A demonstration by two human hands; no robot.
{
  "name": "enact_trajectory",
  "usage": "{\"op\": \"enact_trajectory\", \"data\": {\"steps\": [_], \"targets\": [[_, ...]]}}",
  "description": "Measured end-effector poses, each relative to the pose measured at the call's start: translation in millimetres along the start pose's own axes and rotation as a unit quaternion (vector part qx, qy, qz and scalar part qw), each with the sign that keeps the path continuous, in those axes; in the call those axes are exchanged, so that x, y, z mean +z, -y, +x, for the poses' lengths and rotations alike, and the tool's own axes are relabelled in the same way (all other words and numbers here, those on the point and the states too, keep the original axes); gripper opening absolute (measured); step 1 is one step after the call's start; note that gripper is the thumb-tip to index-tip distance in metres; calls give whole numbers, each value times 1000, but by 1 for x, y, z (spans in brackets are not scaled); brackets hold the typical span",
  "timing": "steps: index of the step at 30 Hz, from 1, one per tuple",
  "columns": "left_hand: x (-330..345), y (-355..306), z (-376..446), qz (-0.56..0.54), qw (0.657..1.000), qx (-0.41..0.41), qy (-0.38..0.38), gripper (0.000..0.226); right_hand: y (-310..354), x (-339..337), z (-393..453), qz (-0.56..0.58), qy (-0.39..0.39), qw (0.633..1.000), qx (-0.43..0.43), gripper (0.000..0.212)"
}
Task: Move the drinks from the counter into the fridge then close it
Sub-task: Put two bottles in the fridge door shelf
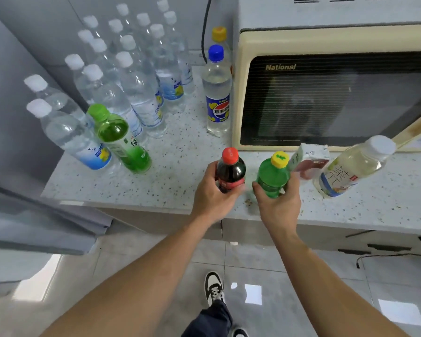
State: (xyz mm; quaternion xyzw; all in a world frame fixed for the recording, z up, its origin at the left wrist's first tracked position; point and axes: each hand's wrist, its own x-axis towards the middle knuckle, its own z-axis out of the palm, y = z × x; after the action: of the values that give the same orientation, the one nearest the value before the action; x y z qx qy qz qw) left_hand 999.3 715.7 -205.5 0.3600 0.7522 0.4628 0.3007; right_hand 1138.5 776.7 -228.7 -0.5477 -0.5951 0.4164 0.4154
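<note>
My left hand [210, 194] grips a dark cola bottle [230, 170] with a red cap near the counter's front edge. Beside it, my right hand [281, 203] grips a green soda bottle [272, 176] with a yellow cap. On the speckled counter [180, 156] stand several clear water bottles [141, 93], a green tea bottle [122, 139], a blue-capped Pepsi bottle [216, 91] and a yellow-capped bottle [219, 35] behind it. To the right stand a small carton [310, 159] and a pale tea bottle [355, 166] with a white cap.
A cream microwave [336, 86] fills the back right of the counter, with a black cable [204, 32] running up beside it. A grey surface [12, 142] stands at the left. Tiled floor [265, 276] and my shoe [214, 288] are below.
</note>
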Motion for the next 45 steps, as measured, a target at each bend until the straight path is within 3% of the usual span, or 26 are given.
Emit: {"op": "enact_trajectory", "data": {"steps": [7, 13, 22, 27, 34, 45], "targets": [[-50, 21, -108, -104, 989, -46, -94, 52, 2, -10, -66, 46, 103, 993, -18, 50], [-104, 68, -221, -136, 947, -112, -267, 46, 27, 23, -157, 87, 259, 960, -59, 44], [-226, 75, -353, -135, 855, -110, -488, 45, 96, 101, -296, 140, 455, 866, -152, 50], [-292, 92, -398, -132, 828, -118, -532, 58, 141, 147, -363, 159, 514, 817, -207, 52], [-405, 121, -422, -93, 836, -93, -532, 57, 201, 223, -428, 187, 517, 800, -239, 58], [-553, 151, -349, -75, 881, -26, -467, 66, 276, 322, -448, 193, 395, 867, -235, 68]]}}
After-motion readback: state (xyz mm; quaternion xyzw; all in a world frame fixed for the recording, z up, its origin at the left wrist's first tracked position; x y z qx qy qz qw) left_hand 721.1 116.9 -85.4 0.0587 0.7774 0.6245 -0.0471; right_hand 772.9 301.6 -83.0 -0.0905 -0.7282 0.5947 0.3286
